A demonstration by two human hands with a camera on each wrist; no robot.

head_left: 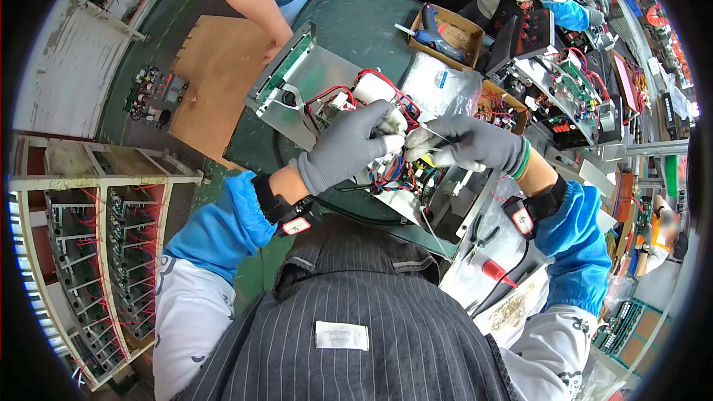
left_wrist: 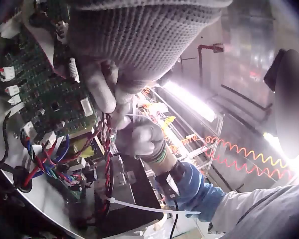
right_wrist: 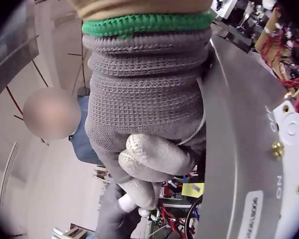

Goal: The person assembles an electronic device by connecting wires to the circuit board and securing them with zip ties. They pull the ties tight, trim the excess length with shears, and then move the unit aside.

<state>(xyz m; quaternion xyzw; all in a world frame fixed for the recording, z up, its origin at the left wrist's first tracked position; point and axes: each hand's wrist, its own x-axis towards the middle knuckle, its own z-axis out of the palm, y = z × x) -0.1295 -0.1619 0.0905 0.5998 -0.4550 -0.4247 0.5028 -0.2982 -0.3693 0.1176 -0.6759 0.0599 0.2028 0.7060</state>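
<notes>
Racked circuit boards point(head_left: 135, 252) and pliers point(head_left: 476, 241) show an electronics workshop.

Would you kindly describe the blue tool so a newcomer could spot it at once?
From the dark green table, look to the open cardboard box just past the white plastic package. The blue tool lies inside, its gun shape and blue body distinct from the brown cardboard.

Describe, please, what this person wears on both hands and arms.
The left hand and right hand wear grey knitted gloves with whitish fingers; the right one has a green cuff edge. Black wrist devices carry white labels with red borders. Above them are bright blue fabric oversleeves and white sleeves with dark printing.
</notes>
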